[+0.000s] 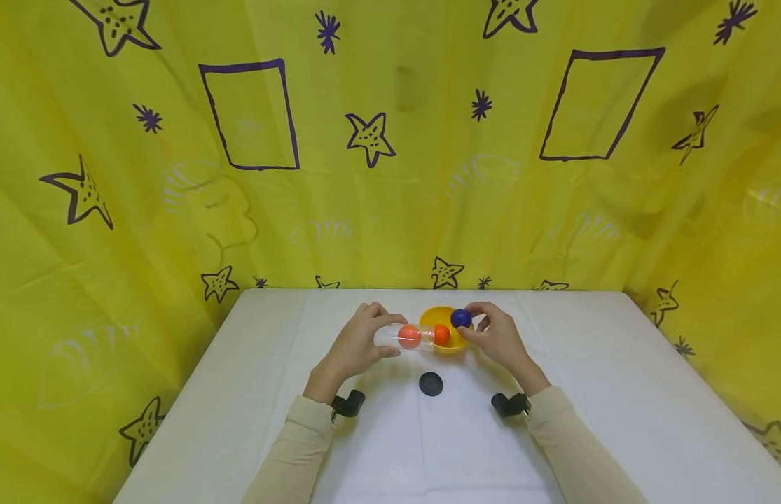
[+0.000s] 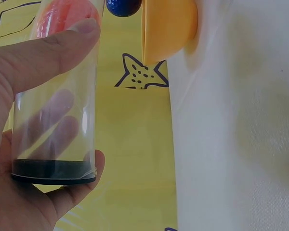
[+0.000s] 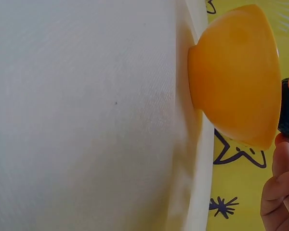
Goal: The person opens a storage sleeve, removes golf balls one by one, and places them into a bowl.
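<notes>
Plastic tube gripped in left hand | orange ball already inside | blue ball outside, pinched in right hand

On your worktop, the bowl stands with the curtain behind it and the disc in front, nearer you. Left of the bowl, your left hand holds the tube with one ball inside; a second ball shows at the tube's bowl-side end. Your right hand, right of the bowl, holds a third ball just above it.
</notes>
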A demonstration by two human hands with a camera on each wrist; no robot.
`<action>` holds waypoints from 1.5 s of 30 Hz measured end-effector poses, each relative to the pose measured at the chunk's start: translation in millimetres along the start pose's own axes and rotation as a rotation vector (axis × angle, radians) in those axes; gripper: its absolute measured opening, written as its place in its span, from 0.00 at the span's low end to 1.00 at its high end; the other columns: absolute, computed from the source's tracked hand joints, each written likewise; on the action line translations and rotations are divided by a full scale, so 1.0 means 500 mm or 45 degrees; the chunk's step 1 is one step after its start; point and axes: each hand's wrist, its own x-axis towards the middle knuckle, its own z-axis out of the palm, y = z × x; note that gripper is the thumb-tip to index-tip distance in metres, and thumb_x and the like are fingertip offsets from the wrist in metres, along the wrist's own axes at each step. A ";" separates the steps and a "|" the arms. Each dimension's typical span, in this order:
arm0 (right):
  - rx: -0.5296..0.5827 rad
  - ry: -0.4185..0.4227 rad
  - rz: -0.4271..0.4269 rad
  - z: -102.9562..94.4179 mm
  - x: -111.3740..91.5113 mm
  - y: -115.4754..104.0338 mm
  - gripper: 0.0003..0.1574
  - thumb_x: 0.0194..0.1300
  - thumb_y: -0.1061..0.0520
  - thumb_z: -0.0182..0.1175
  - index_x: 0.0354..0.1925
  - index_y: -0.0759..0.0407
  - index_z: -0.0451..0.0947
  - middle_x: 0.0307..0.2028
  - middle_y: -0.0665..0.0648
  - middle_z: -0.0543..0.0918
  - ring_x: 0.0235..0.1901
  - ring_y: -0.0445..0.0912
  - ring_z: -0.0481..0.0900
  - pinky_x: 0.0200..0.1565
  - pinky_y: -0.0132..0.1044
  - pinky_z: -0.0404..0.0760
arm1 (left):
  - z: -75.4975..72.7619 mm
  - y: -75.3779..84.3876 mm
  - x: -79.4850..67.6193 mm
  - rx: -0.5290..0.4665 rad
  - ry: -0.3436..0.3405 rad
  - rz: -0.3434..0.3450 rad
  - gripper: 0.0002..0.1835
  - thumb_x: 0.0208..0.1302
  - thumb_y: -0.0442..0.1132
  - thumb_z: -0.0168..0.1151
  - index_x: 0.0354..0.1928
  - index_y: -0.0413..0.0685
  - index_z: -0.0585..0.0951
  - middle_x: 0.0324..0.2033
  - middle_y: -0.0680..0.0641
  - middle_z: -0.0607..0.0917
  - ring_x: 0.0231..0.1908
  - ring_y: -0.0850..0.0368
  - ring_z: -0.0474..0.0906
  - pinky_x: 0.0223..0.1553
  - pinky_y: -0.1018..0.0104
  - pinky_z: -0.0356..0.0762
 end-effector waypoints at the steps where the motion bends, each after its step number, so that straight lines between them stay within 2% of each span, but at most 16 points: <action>1: -0.011 -0.003 -0.004 0.000 0.001 0.002 0.28 0.57 0.51 0.70 0.54 0.55 0.74 0.50 0.58 0.78 0.34 0.49 0.71 0.28 0.31 0.74 | 0.001 0.000 0.000 -0.001 0.001 -0.001 0.24 0.50 0.46 0.75 0.52 0.66 0.82 0.40 0.58 0.74 0.44 0.61 0.65 0.42 0.68 0.70; 12: -0.071 -0.004 -0.040 0.003 0.003 0.012 0.25 0.56 0.52 0.70 0.51 0.56 0.76 0.48 0.58 0.75 0.34 0.48 0.70 0.30 0.32 0.74 | 0.001 -0.001 -0.001 0.004 0.013 0.037 0.24 0.50 0.46 0.75 0.52 0.65 0.82 0.40 0.58 0.74 0.44 0.61 0.65 0.41 0.68 0.70; 26: -0.087 -0.020 -0.014 0.002 0.008 0.017 0.26 0.55 0.51 0.71 0.51 0.57 0.77 0.48 0.63 0.72 0.35 0.50 0.70 0.30 0.33 0.73 | 0.000 -0.001 -0.001 0.007 0.003 0.010 0.24 0.50 0.48 0.75 0.53 0.66 0.81 0.39 0.58 0.74 0.44 0.62 0.65 0.42 0.68 0.70; 34: -0.045 0.025 -0.018 -0.004 0.006 0.014 0.15 0.59 0.55 0.67 0.44 0.58 0.79 0.48 0.65 0.72 0.34 0.50 0.72 0.32 0.34 0.72 | 0.000 -0.002 -0.001 0.001 0.008 0.014 0.25 0.50 0.46 0.75 0.53 0.65 0.81 0.40 0.58 0.74 0.45 0.62 0.65 0.43 0.68 0.71; 41: -0.031 0.049 0.018 -0.009 0.006 0.010 0.14 0.62 0.52 0.64 0.45 0.56 0.79 0.48 0.61 0.73 0.36 0.50 0.71 0.32 0.34 0.74 | -0.001 -0.002 -0.001 0.007 0.001 0.009 0.25 0.50 0.48 0.74 0.53 0.66 0.81 0.40 0.57 0.75 0.44 0.62 0.65 0.42 0.68 0.71; 45: 0.008 0.054 0.000 -0.011 0.002 0.005 0.15 0.63 0.52 0.63 0.46 0.57 0.78 0.48 0.61 0.75 0.38 0.50 0.72 0.32 0.34 0.74 | -0.001 -0.002 -0.001 0.010 0.001 0.014 0.25 0.50 0.48 0.75 0.53 0.66 0.81 0.40 0.57 0.75 0.44 0.62 0.65 0.42 0.68 0.70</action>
